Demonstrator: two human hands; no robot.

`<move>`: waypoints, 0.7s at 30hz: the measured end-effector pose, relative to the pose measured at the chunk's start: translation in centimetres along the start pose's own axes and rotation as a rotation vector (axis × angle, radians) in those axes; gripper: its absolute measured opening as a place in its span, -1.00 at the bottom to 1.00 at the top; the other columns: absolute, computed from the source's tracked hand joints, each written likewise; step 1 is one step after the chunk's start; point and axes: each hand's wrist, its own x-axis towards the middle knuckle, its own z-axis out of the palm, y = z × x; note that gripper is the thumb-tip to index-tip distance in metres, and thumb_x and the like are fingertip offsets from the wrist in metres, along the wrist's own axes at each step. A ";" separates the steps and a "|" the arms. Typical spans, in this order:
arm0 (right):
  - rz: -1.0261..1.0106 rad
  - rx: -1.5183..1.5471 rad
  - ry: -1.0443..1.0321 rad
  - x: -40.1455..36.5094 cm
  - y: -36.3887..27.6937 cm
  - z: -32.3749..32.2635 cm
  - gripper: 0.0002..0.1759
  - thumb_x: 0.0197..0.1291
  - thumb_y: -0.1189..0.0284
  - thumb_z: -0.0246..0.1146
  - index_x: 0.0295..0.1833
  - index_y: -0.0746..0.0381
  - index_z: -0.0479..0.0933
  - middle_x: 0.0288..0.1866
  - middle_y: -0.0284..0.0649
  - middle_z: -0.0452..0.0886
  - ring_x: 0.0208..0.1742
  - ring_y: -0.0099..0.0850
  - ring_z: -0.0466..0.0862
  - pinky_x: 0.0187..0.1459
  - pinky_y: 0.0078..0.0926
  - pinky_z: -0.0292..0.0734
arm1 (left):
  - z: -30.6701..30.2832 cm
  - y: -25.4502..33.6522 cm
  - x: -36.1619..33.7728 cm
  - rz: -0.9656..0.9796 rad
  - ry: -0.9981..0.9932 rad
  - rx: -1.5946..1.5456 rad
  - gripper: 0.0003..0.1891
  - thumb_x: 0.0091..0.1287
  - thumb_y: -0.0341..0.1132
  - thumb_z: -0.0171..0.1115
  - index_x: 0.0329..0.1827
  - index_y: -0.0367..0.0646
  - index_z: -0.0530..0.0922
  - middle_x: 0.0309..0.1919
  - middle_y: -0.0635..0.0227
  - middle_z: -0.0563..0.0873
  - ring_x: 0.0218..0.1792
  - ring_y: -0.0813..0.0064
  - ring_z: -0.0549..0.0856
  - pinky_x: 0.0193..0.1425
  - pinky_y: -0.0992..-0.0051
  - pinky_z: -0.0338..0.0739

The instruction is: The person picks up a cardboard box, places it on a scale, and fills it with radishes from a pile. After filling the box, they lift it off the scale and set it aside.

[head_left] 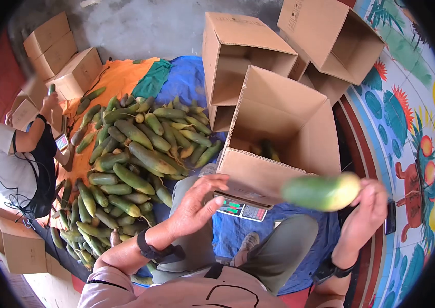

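Green fruit (322,191), long and blunt-ended, is gripped by the right hand (366,210), whose fingers close around its right end. It hangs in the air just in front of the near flap of the open cardboard box (279,118), above the blue sheet (238,233) and the person's right knee. The left hand (197,203) is empty, its fingers spread and loose, and it hovers near the display of the scale (240,209) on which the box stands.

The fruit's long axis runs almost level across the view, with the held end a touch higher. The free end points toward the person's left, at the empty hand (the outline is blurred, so a finer tilt cannot be read).

A hold at one end leaves most of the weight out past the fingers, so the free end will likely want to dip and swing. It seems better to slide the grip nearer the middle, or bring the left palm under the free end. If it goes into the box, it should be lifted clear of the flap and laid down lengthwise beside the few fruits at the bottom. It should not be dropped: the skin probably bruises, and a jolt would disturb the scale.
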 end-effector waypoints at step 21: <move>0.758 0.071 -0.493 2.7 14.6 6.9 -0.70 0.39 0.44 -0.04 -0.03 0.44 0.51 -0.20 -0.03 0.67 -0.18 -0.35 0.70 -0.11 -0.49 0.55 | 0.6 -4.5 -1.9 0.028 0.220 0.096 -0.74 0.29 -0.21 0.11 -0.18 -0.26 0.50 -0.01 0.09 0.60 0.04 0.17 0.55 0.20 0.30 0.34</move>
